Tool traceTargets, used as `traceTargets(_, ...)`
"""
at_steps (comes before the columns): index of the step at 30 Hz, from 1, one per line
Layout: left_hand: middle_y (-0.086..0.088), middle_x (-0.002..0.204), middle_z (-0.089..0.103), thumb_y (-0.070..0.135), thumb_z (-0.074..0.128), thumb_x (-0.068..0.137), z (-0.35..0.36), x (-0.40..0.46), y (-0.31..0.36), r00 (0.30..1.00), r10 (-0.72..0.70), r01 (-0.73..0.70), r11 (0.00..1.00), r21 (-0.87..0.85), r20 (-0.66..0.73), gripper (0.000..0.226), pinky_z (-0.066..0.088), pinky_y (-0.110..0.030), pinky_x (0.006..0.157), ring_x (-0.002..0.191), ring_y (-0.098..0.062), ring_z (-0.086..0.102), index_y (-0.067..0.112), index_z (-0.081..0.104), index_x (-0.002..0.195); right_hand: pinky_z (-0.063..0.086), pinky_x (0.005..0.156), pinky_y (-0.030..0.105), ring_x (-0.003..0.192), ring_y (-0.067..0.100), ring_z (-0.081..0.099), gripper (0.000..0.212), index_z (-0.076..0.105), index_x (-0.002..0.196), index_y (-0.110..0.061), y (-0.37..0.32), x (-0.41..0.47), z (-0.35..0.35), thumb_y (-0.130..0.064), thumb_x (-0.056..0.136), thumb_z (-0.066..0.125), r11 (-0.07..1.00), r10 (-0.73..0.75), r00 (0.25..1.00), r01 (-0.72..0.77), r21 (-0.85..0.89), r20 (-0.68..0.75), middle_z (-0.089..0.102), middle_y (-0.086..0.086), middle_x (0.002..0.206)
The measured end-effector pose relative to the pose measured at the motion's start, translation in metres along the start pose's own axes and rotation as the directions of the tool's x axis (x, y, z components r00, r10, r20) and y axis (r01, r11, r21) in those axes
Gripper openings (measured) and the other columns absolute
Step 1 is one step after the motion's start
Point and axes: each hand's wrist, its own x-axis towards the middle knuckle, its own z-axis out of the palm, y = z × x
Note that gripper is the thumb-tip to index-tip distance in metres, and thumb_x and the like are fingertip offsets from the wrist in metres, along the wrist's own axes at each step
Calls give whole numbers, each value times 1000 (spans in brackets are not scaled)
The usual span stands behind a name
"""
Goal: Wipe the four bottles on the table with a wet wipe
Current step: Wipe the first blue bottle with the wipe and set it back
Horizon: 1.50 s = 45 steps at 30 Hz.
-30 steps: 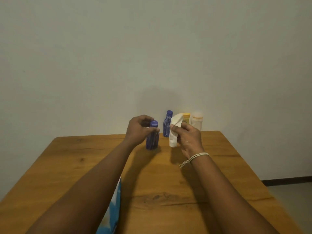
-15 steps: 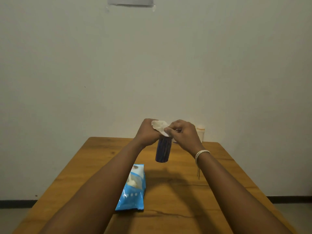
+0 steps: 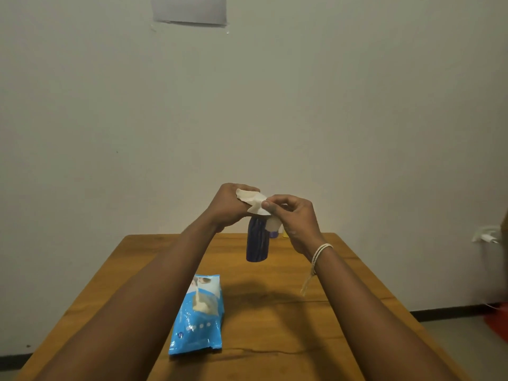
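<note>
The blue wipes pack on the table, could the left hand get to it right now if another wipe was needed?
Probably not right away. The wipes pack lies unobstructed on the table, below the left forearm, but the left hand is holding up the purple bottle that the right hand is wiping.

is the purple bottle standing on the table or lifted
Lifted: the purple bottle hangs upright above the table, top gripped by the left hand, its base clear of the wood.

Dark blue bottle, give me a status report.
Left hand grips dark blue plastic bottle, lifted off wooden table. Right hand pinches white wet wipe over its top. Nothing in the way.
</note>
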Motion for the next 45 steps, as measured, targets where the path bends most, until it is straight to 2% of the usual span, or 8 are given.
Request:
traceTargets(4, -9, 99, 79, 8, 89, 71, 3, 18, -4, 997, -65, 70, 991, -114, 42, 44, 60, -29, 80, 95, -20, 76, 4, 73, 111, 56, 68, 33, 76, 15, 67, 14, 76, 91, -4, 13, 4, -19, -18, 88, 73, 999, 30, 999, -31, 38, 18, 75, 8, 88)
traceTargets(10, -8, 97, 78, 16, 78, 86, 17, 40, -10, 985, -164, 168, 980, -102, 53, 20, 57, -22, 67, 88, -19, 73, 6, 78, 103, 58, 70, 20, 90, 9, 70, 33, 74, 104, -19, 22, 18, -24, -28, 74, 86, 969, -40, 999, 46, -243, 28, 74, -8, 100)
traceTargets(15, -8, 83, 73, 11, 77, 86, 33, 59, -2, 972, -233, 234, 970, -58, 18, 15, 53, -22, 55, 73, -19, 67, 0, 78, 96, 52, 66, 19, 81, 5, 63, 31, 76, 99, -15, 27, 22, -12, -34, 76, 84, 899, -221, 955, 122, -420, -196, 68, -5, 93)
traceTargets(22, -14, 89, 77, 10, 81, 81, 45, 63, -13, 938, -345, 343, 933, -106, -1, 16, 59, -30, 59, 81, -30, 74, -3, 76, 88, 54, 74, 25, 85, 11, 60, 38, 71, 119, -16, 57, -2, -11, -34, 86, 75, 828, -211, 963, 87, -554, -165, 65, -1, 97)
traceTargets(26, -16, 86, 72, 8, 78, 81, 53, 61, -14, 921, -390, 387, 917, -91, -15, 17, 60, -30, 58, 73, -26, 73, -8, 76, 87, 57, 76, 36, 85, 14, 64, 15, 76, 101, -12, 48, 11, -3, -20, 91, 69, 839, -347, 906, 183, -513, -244, 73, 3, 95)
traceTargets(32, -14, 79, 73, 10, 85, 77, 46, 77, -15, 902, -424, 412, 902, -127, -86, 22, 64, -38, 70, 65, -22, 75, -7, 71, 72, 46, 106, 28, 125, 20, 60, 34, 67, 128, -11, 80, -23, -8, -13, 94, 65, 657, -440, 898, 319, -683, -4, 63, 8, 137)
traceTargets(39, -12, 90, 72, 20, 84, 78, 62, 75, -21, 904, -426, 427, 904, 32, -18, 27, 58, -34, 62, 82, -27, 69, -4, 77, 86, 60, 77, 32, 88, 20, 72, 16, 75, 106, -12, 64, 6, -5, -16, 93, 67, 699, -462, 880, 286, -655, -109, 77, 7, 102)
traceTargets(45, -17, 94, 75, 20, 87, 76, 47, 89, -24, 897, -438, 431, 897, -100, -59, 35, 64, -44, 78, 81, -28, 75, -8, 73, 92, 50, 84, 10, 95, 13, 72, 24, 73, 115, -15, 91, -19, -21, -23, 93, 70, 605, -467, 884, 327, -726, 9, 72, 5, 122)
